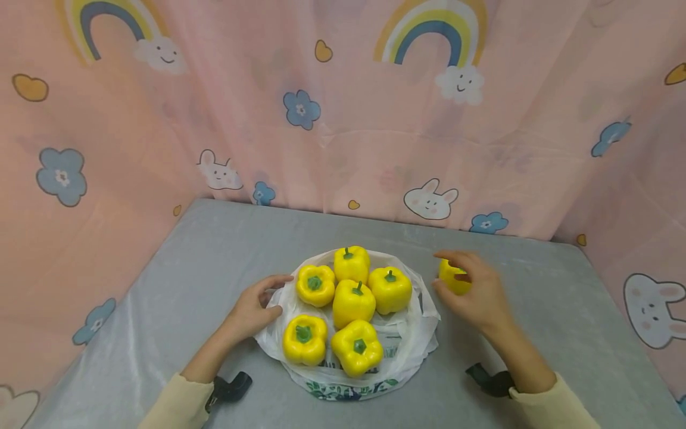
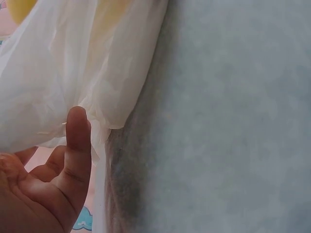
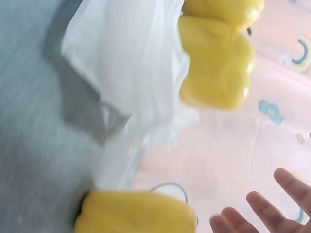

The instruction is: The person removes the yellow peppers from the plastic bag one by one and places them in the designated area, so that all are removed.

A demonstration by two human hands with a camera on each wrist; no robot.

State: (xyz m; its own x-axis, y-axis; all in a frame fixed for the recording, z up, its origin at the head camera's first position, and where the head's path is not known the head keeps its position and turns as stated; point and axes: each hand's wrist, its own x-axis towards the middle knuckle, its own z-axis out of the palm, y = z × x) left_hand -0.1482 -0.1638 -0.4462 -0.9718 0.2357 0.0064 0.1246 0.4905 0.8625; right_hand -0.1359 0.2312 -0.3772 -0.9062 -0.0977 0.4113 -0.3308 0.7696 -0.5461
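Note:
Several yellow bell peppers (image 1: 354, 304) with green stems stand in a white plastic bag (image 1: 412, 348), its mouth spread wide and folded down. At the bag's left rim my left hand (image 1: 250, 310) touches the plastic, thumb and fingers apart; the left wrist view shows a straight digit against the bag (image 2: 116, 63). To the right of the bag, another yellow bell pepper (image 1: 449, 278) sits on the table, partly hidden behind my right hand (image 1: 477, 292). That hand's fingers are spread around it without gripping. In the right wrist view, the fingers (image 3: 265, 208) are apart from this lone pepper (image 3: 136, 213).
The grey cloth-covered table (image 1: 214, 238) meets a pink patterned curtain (image 1: 364, 161) at the back and on both sides. Black wrist mounts (image 1: 230, 387) are strapped at both cuffs. Green print marks the bag's front.

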